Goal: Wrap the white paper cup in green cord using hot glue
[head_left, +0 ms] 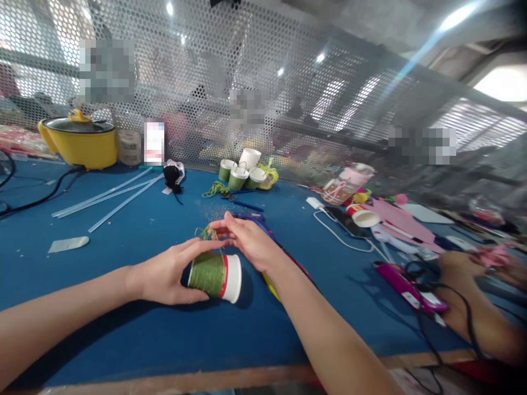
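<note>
A paper cup (216,276) lies on its side on the blue table (135,334), mostly wrapped in green cord, with a red band and white rim facing right. My left hand (171,274) is wrapped round the cup's base end. My right hand (247,240) reaches over the cup and pinches the loose green cord (205,232) just above it.
Several green-wrapped cups (242,173) stand at the back by a perforated metal screen. A yellow electric pot (78,140) and clear glue sticks (111,198) lie at the left. Another person's arm (473,307), pink paper, a white cable and a magenta tool (411,288) occupy the right.
</note>
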Demonstrator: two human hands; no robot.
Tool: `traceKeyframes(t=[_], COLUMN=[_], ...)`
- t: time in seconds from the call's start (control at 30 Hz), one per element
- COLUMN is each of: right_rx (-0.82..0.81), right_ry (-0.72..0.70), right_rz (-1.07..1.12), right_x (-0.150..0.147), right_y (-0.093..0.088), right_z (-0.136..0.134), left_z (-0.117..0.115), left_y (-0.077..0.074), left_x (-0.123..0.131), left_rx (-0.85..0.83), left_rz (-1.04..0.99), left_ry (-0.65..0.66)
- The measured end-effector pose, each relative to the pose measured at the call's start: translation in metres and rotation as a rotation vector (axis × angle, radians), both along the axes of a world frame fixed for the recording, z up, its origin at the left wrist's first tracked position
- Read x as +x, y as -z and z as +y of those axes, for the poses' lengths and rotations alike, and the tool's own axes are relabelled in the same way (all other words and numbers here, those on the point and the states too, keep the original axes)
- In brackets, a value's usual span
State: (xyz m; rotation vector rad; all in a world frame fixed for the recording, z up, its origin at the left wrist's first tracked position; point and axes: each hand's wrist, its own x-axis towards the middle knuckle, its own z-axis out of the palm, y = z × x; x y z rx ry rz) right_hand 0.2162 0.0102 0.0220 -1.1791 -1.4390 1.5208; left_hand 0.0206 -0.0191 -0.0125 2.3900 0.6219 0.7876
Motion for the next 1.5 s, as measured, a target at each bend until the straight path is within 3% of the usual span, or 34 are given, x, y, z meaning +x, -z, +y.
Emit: traceKeyframes(t=[0.23,0.43,0.63,0.93,1.17,1.3,1.5], right_rx=[-0.127,-0.044,0.122,0.556,0.699,0.722,0.628], right_ry=[0.048,0.124,0.171,0.309,0.310,0.301,0.276], right_rz=[0.169,0.125,-0.069,-0.464,-0.681,-0.726,-0.696], right_x=[-0.018,-0.032,-0.047,-0.060,-0.071,-0.076,-0.087], right_y=[-0.015,-0.022,-0.030,-0.038,-0.041,-0.056,-0.075], right_z=[0.028,0.067,0.107,0.166,0.183,0.191,0.201], left_z=[-0.005,-0.007,-0.007,-0.008,-0.009,-0.009,-0.008], left_y=[-0.001,-0.007,-0.007,-0.010,-0.007,-0.006,-0.004], left_x=[0.002,0.007,0.008,0.011,0.011,0.011,0.012], left_rx=[-0.062,-0.097,-0.116,-0.171,-0.170,-0.178,-0.174], left_rz=[0.087,0.070,0.012,0.013,0.001,0.004,-0.001], left_ry=[0.056,0.101,0.120,0.108,0.109,0.113,0.111])
